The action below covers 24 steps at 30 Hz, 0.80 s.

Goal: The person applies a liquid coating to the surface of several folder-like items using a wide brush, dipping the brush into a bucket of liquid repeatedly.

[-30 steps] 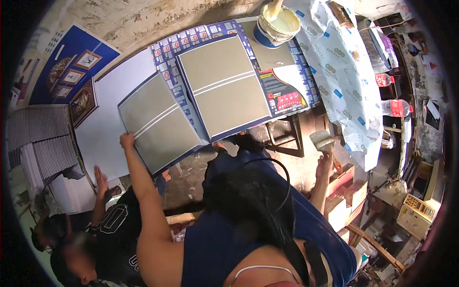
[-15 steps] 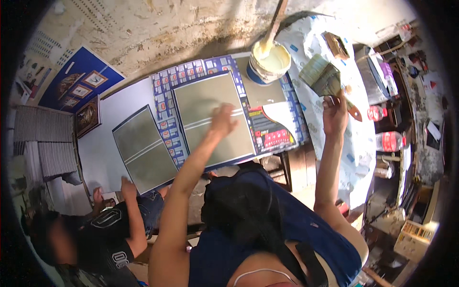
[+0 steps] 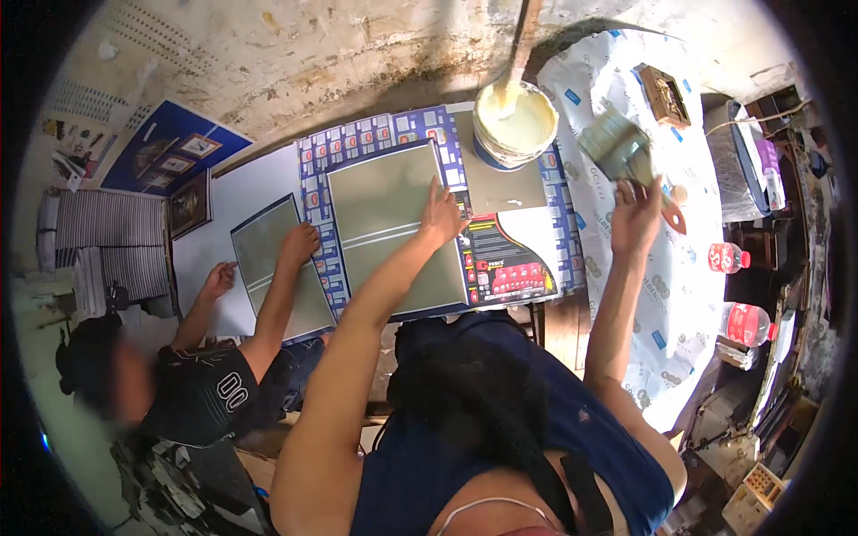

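Observation:
My left hand (image 3: pixel 441 214) lies on the right edge of a grey-green board (image 3: pixel 380 192) with two pale stripes and a dark blue border. Its fingers are extended and it holds nothing. In my right hand (image 3: pixel 635 214) is a wide brush (image 3: pixel 617 147), blurred, its orange-red handle end showing beside my fingers. The brush is over a white printed sheet at the right. A bucket (image 3: pixel 516 125) of cream-coloured paste, with a wooden stick (image 3: pixel 523 49) standing in it, sits between the board and the brush.
At the left, a co-worker's hands (image 3: pixel 299 243) are at a similar smaller board (image 3: pixel 268 232). Beyond are framed pictures (image 3: pixel 190 205) and stacked striped panels (image 3: pixel 112 223). A small wooden box (image 3: pixel 665 96) lies on the printed sheet (image 3: pixel 626 313). Red-labelled bottles (image 3: pixel 749 323) stand at the right.
My left hand has slid right to the board's edge. The brush in my right hand has turned slightly. The co-worker's hands have moved up to the smaller board's sides. The view has shifted a little.

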Each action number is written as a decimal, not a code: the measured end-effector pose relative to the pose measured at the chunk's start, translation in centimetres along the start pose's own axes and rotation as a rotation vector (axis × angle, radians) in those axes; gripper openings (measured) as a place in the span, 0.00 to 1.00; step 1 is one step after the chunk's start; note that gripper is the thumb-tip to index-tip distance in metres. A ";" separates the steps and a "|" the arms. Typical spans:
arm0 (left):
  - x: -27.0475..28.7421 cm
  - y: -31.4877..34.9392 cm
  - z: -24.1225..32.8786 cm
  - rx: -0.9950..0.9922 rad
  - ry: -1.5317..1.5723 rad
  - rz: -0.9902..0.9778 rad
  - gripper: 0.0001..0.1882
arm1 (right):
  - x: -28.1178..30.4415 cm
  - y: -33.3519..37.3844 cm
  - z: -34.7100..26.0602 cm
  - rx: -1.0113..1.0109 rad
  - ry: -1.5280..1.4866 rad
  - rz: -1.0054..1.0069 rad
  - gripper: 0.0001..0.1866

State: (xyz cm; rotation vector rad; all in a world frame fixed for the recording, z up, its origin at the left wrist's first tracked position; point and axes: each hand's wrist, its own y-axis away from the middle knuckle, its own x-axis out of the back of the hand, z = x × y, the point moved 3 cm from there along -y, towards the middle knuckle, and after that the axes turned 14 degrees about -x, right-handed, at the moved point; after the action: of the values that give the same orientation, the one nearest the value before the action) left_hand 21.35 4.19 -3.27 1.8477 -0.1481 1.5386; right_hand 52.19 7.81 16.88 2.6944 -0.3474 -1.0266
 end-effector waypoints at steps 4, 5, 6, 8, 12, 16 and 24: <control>-3.4 3.9 0.5 0.113 0.067 0.359 0.35 | -6.0 -3.3 1.2 0.207 0.581 -0.079 0.15; -2.7 5.6 0.8 0.112 0.222 0.336 0.37 | -7.0 -4.5 1.6 0.307 0.803 -0.130 0.15; -2.0 7.5 1.2 0.109 0.371 0.304 0.40 | -7.7 -5.8 2.3 0.392 0.918 -0.113 0.14; -1.1 12.3 1.8 0.256 0.471 0.420 0.39 | -9.2 -8.3 4.0 0.530 1.131 -0.119 0.14; -9.5 23.4 1.8 0.597 0.552 0.720 0.36 | -10.4 -13.9 10.5 0.562 1.486 -0.173 0.19; -15.6 36.2 8.6 1.075 0.807 0.808 0.33 | -9.9 -17.9 15.4 0.492 1.669 -0.321 0.19; -28.8 49.0 31.2 1.776 1.012 0.388 0.36 | -14.5 -18.1 6.6 0.508 1.623 -0.345 0.30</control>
State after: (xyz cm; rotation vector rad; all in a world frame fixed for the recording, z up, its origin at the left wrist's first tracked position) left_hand 13.60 -60.01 -8.30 1.6151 1.9617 3.0937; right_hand 39.69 28.34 15.59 2.9868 0.2317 1.4710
